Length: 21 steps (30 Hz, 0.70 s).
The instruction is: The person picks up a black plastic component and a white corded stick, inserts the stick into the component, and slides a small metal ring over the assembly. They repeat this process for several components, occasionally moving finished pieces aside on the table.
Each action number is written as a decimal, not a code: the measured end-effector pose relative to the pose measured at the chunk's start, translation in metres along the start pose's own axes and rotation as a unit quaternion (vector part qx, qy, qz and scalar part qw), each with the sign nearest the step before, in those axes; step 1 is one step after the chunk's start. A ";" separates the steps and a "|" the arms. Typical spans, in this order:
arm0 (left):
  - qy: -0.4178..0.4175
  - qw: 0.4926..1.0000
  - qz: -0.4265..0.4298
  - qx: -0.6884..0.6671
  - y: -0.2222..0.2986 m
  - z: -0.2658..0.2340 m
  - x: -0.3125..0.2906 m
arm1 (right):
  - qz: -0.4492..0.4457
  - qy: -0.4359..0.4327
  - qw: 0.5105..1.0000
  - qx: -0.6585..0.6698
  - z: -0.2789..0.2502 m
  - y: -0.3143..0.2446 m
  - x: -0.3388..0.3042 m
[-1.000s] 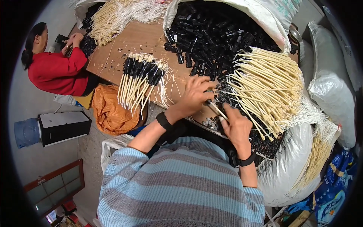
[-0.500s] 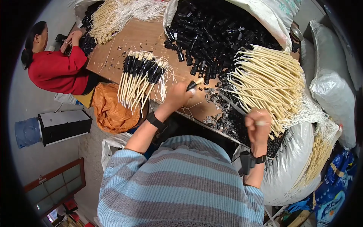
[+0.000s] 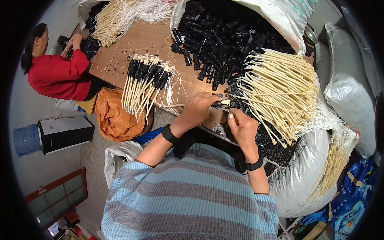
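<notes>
My left hand (image 3: 196,110) is closed around a cream cord with a black plastic fitting (image 3: 217,104) on it. The cord's tail sticks out to the left of the hand, and a cream knot-like end (image 3: 225,102) shows beyond the fitting. My right hand (image 3: 245,129) pinches thumb and finger together just beside that end. What it grips is too small to make out, though a thin whitish strand shows there. To the left lies a bundle of cream cords (image 3: 138,94) with black fittings and white strings. A big pile of plain cream cords (image 3: 280,92) lies to the right.
Black fittings (image 3: 220,40) spill from a white sack (image 3: 276,20) at the back. Small black and clear parts (image 3: 276,150) are scattered along the table's (image 3: 136,38) front edge. A person in red (image 3: 60,74) works at the far left, beside an orange bag (image 3: 118,116).
My right hand has moved left and inward from beside the cord pile to meet my left hand. My left hand has shifted slightly right and down, still holding the fitted cord.
</notes>
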State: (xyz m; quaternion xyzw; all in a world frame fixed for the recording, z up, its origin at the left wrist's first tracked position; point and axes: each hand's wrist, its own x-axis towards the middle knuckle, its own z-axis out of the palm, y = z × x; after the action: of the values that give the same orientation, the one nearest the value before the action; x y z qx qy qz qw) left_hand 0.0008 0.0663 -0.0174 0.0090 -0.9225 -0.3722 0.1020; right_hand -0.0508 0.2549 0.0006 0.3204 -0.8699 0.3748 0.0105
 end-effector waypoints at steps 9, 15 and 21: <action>-0.066 0.997 0.027 -0.018 0.008 0.001 0.001 | -0.031 -0.012 0.999 -0.010 0.005 0.001 0.002; -0.120 0.989 -0.009 -0.088 0.019 -0.001 0.004 | -0.014 -0.074 0.993 0.092 0.007 -0.007 0.001; -0.026 0.987 0.052 -0.153 0.009 -0.001 0.006 | -0.003 -0.081 0.996 0.034 0.009 0.000 -0.002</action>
State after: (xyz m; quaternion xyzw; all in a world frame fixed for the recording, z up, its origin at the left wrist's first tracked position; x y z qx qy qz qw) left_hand -0.0044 0.0715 -0.0093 -0.0644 -0.8564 -0.5029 0.0972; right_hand -0.0469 0.2497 -0.0065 0.3521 -0.8536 0.3774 -0.0700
